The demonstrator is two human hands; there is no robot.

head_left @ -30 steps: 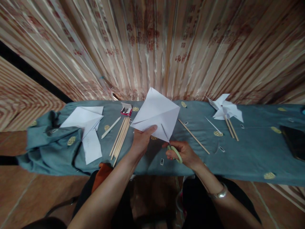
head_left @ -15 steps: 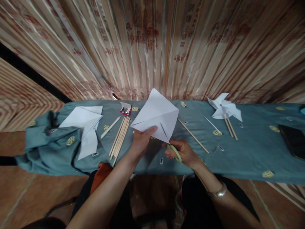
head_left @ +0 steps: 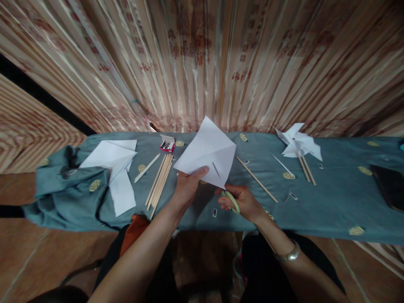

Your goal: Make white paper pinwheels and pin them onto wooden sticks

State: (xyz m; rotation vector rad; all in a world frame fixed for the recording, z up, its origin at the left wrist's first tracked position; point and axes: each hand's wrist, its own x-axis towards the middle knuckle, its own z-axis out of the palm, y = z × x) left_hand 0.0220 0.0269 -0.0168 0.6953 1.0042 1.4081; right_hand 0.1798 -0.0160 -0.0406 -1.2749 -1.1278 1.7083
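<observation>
My left hand [head_left: 190, 181] pinches a white square of paper [head_left: 206, 145] by its near edge, thumb on top. The sheet is tilted with one corner pointing at me, and creases cross it. My right hand [head_left: 241, 202] is closed on scissors with pale green handles [head_left: 232, 203]. One dark blade lies over the paper near its close corner; the other blade is hidden beneath. To the left of my left hand lie several wooden sticks [head_left: 160, 183]. A single stick [head_left: 256, 179] rests beyond my right hand.
Folded and cut white papers [head_left: 109, 155] lie at the left, near a white pen [head_left: 147, 168] and a small open red box [head_left: 167, 144] of pins. A paper pinwheel [head_left: 299, 143] on sticks lies at the right. A dark phone [head_left: 388, 185] is near the right end of the cloth-covered table [head_left: 334, 198].
The lower paper piece at the left has shifted or flapped slightly. The held sheet has turned only a little; both hands keep their hold.
</observation>
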